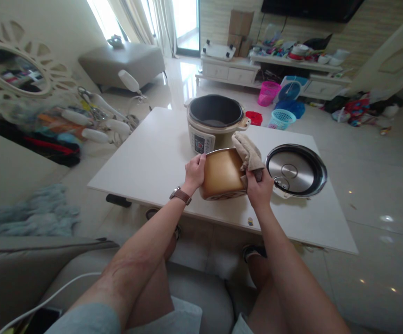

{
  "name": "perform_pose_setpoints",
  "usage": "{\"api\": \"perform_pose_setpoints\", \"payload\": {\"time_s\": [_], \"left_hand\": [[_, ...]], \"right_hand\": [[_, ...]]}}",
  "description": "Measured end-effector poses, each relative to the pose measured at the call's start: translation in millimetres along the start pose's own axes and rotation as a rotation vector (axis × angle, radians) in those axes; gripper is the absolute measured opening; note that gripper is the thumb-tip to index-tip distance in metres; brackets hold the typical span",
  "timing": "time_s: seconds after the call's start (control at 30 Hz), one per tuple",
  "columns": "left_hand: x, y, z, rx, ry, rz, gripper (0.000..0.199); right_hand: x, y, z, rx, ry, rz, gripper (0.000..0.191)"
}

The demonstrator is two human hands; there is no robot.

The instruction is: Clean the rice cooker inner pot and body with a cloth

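Note:
A gold-brown inner pot point(223, 172) is held tilted above the near side of the white table, its bottom turned toward me. My left hand point(195, 170) grips its left rim. At the right side, my right hand point(259, 186) clasps a beige cloth point(247, 150), which lies against the pot's rim and outer wall. Just behind the pot stands the white electric pressure cooker point(201, 139), open at the top with a dark inside and a control panel on its front. To the right, the cooker's round lid point(289, 170) lies with its metallic inner side up.
The white table point(146, 153) spans the middle, with a small sticker point(250, 221) near its front edge. Beyond it on the floor are a red basin point(253, 118), a light-blue basket point(282, 119) and a pink basket point(269, 93). A lamp with several white shades point(106, 104) stands at the left.

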State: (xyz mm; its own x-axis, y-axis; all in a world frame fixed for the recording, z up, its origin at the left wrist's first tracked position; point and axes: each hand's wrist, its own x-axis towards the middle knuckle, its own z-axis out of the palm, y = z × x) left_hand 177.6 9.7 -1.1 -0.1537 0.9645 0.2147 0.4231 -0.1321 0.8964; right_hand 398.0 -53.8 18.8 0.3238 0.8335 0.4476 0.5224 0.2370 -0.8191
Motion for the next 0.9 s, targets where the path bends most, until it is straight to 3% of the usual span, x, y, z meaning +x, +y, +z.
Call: {"api": "perform_pose_setpoints", "payload": {"time_s": [0.5,0.7,0.9], "left_hand": [[-0.4,-1.6,-3.5,0.051,0.013,-0.015,0.044],[3.1,10.2,-9.4,0.042,0.035,-0.115,0.039],[-0.6,25.8,-15.3,-0.032,0.007,0.077,0.035]], "right_hand": [[10.4,25.0,4.3,0.127,0.189,0.378,0.042],[6.8,22.7,6.9,0.092,0.163,0.302,0.040],[-3.6,-2.4,11.0,0.038,0.063,0.152,0.034]]}}
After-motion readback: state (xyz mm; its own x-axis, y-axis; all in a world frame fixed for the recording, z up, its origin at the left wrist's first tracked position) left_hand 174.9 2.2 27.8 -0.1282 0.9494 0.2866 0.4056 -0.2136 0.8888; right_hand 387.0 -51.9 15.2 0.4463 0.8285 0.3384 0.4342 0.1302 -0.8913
